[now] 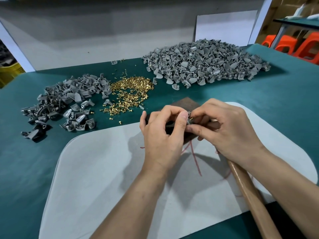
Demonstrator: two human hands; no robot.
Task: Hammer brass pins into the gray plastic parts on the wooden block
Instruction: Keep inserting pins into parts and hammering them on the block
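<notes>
The pale wooden hammer handle [248, 192] lies beneath the right hand [227, 128], grip unclear. Both it and the left hand [162, 133] pinch one small gray plastic part [189, 119] in curled fingertips over the dark wooden block [186, 104]. Likely step: pin insertion. Next: seat the part flat, then take the hammer. Heaped brass pins [131, 94] lie beyond.

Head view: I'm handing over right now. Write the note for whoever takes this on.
Left hand and right hand both pinch one gray part over the wooden block.
Hammer handle lies under the right wrist.
Brass pins loose at centre; small gray pile left, apparently unpinned; large gray pile far right, some showing pins, likely done.
To do: seat a pin, hammer it, repeat.
</notes>
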